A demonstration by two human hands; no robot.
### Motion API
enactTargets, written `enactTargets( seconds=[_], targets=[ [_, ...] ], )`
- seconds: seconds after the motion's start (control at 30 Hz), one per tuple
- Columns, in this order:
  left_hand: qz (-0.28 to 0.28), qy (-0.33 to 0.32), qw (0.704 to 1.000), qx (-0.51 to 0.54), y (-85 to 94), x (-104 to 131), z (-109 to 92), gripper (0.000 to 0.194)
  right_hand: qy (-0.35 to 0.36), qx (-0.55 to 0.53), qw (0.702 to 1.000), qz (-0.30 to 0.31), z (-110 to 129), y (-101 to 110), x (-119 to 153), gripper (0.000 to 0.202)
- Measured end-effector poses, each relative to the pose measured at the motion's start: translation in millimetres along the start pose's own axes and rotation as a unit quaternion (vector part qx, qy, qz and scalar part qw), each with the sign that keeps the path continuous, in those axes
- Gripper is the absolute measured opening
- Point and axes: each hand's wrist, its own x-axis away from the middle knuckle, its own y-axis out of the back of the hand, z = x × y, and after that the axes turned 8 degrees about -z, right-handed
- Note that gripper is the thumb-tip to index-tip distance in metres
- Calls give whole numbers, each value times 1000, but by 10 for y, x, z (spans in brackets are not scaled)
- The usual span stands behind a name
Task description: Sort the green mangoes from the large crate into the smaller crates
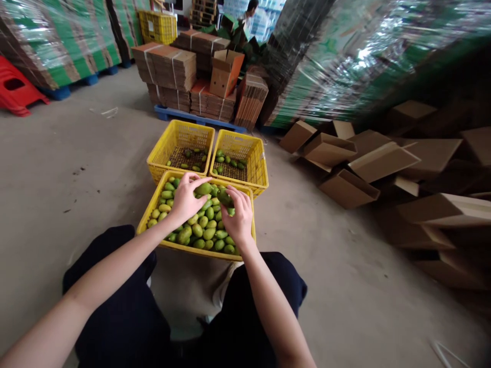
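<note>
Before my knees sits a yellow plastic crate (196,251) full of green mangoes (209,233), some of them yellowish. Above its far half, my left hand (188,197) is closed round a green mango (203,189) between thumb and fingers. Close beside it, my right hand (238,212) grips a darker green mango (223,196), partly covered by the fingers. Behind this crate stand two more yellow crates: the left one (157,162) has a few dark and green fruits on its bottom, and the right one (260,166) holds several green mangoes.
Bundled flat cartons (172,66) lie on a blue pallet (163,112) behind the crates. Open cardboard boxes (347,186) are heaped to the right. Wrapped green stacks (72,36) rise at both sides. A red plastic stool (17,89) is far left. A person (249,15) is in the background.
</note>
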Motion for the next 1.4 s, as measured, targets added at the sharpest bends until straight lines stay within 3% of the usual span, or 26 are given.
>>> enactTargets(
  seconds=[0.07,0.13,0.2,0.3,0.43,0.57,0.67,0.8,0.9,1.0,1.1,1.3,1.4],
  targets=[
    [-10,66,997,48,-7,-20,-4,53,-70,-37,997,-19,12,-2,-17,36],
    [8,169,975,143,-17,-41,-16,54,-187,-115,975,-29,7,-9,-36,37],
    [39,279,924,259,-28,-57,-30,42,-318,-223,921,-26,-19,-22,-59,42],
    [75,384,832,392,-32,-76,-46,17,-462,-358,811,-19,-87,-50,-99,45],
    [79,448,757,469,-12,-109,-74,9,-535,-471,701,6,-149,-65,-151,33],
    [76,493,718,485,7,-148,-126,16,-538,-538,646,60,-106,-35,-175,28],
    [62,505,710,488,9,-165,-160,15,-547,-546,632,58,-44,-27,-186,31],
    [58,494,703,508,11,-163,-164,20,-562,-536,630,8,3,-66,-201,32],
    [53,472,716,512,4,-156,-129,30,-577,-525,626,-11,-7,-108,-202,34],
    [27,443,737,509,-20,-155,-79,28,-567,-514,643,23,-40,-146,-179,38],
    [12,450,737,505,-48,-159,-52,20,-542,-520,655,84,-60,-178,-145,45],
    [26,499,714,490,-50,-140,-112,20,-581,-505,634,71,-9,-177,-121,52],
    [29,506,709,490,-42,-119,-142,25,-562,-513,643,89,27,-137,-119,45]
  ],
)
